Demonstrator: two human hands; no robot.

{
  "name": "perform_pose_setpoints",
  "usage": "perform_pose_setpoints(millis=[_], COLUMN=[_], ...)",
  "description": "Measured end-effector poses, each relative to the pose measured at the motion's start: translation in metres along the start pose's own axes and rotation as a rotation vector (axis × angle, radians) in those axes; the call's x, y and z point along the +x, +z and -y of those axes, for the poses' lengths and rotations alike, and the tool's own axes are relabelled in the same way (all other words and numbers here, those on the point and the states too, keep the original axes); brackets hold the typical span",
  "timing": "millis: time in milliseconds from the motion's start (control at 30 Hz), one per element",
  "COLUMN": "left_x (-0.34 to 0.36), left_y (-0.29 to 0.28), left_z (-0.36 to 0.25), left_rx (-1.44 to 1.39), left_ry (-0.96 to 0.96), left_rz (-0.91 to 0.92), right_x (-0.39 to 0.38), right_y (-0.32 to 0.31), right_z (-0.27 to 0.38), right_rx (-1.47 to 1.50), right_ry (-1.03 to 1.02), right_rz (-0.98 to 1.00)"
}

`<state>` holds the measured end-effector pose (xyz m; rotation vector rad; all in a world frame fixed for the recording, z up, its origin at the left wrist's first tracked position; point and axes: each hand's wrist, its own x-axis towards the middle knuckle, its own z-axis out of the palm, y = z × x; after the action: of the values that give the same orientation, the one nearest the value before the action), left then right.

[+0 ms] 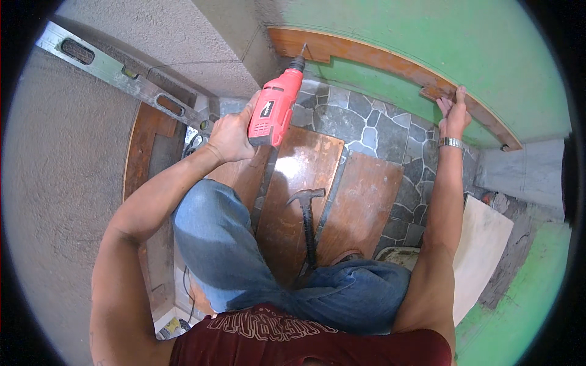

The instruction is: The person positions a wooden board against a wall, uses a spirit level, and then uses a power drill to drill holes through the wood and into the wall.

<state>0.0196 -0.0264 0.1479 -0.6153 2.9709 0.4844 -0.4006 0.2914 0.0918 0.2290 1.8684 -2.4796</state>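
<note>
My left hand (235,131) is closed round a red corded drill (271,110) with a black chuck. Its bit points at the left part of a long wooden board (372,51) against the green wall, the tip appearing to touch it. My right hand (453,113), a metal watch on its wrist, grips the same board toward its right end, fingers at the lower edge. Between my jeans-covered legs, a black-handled claw hammer (307,226) lies head-up across loose brown planks (366,195); the glossy middle one reflects light.
A long metal spirit level (104,73) leans along the left wall, near another wooden board (137,158) and a dark cable. The stone-patterned floor (406,189) runs to the green wall. At right are a pale panel (479,244) and green lower surface; a plastered column (220,43) stands upper left.
</note>
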Motion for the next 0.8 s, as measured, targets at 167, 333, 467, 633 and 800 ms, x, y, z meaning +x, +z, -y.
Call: perform_pose_setpoints(millis=[167, 333, 467, 633, 800], left_x=[0.0003, 0.0003, 0.0013, 0.002, 0.0019], left_y=[-0.0002, 0.0013, 0.0032, 0.001, 0.0016], left_z=[-0.0031, -0.0022, 0.0005, -0.0002, -0.0007], left_rx=[-0.043, -0.034, -0.054, -0.043, -0.04], left_ry=[0.034, 0.005, 0.009, 0.016, 0.009], left_rz=[-0.044, -0.032, -0.039, -0.025, -0.035], right_x=[0.0035, 0.0002, 0.0007, 0.0017, 0.0031], right_y=[-0.0026, -0.001, -0.0009, -0.0018, -0.0043], right_z=[-0.0034, -0.0031, -0.0032, -0.0047, -0.0055], right_rx=[0.016, 0.017, 0.024, 0.018, 0.006], right_ry=[0.014, 0.003, -0.016, -0.017, -0.028], right_rz=[-0.013, 0.002, 0.002, -0.015, 0.01])
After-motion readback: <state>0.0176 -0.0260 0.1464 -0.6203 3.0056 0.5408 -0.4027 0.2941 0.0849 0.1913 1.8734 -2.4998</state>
